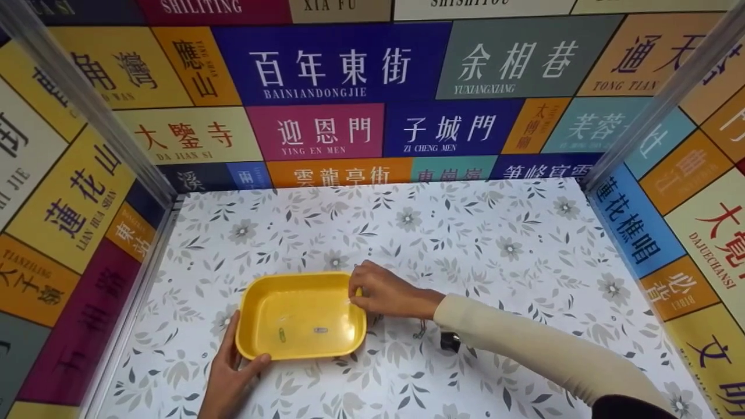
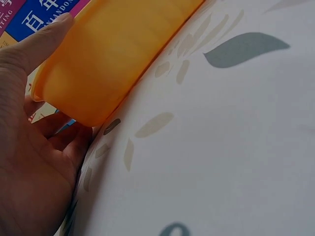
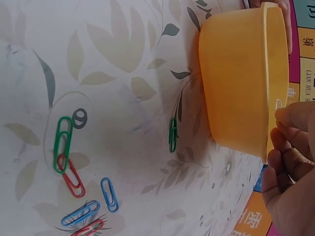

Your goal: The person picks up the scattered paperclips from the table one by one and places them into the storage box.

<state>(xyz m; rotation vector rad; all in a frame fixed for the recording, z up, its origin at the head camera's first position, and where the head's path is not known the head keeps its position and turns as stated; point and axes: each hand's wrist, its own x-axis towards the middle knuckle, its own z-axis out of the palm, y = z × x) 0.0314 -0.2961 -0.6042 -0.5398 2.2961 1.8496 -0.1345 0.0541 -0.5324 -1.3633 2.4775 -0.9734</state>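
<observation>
A yellow plastic container (image 1: pixel 302 285) sits on the flower-patterned tabletop, its floor holding a green paper clip (image 1: pixel 282 334) and a pale one (image 1: pixel 320 330). My left hand (image 1: pixel 234 369) grips its near left corner, thumb at the rim and fingers along the outer side. Over the right end of the container, my right hand (image 1: pixel 387 291) pinches a white paper clip (image 3: pixel 278 104) in its fingertips, close to the rim. In the right wrist view, a green paper clip (image 3: pixel 173 135) lies on the table beside the container's outer wall.
Several loose paper clips lie right of the container, partly under the right forearm: a green one (image 3: pixel 62 144), a red one (image 3: pixel 71 176) and a blue one (image 3: pixel 109 194) among them. Panels with colourful Chinese lettering (image 1: pixel 332 67) enclose the table's back and sides.
</observation>
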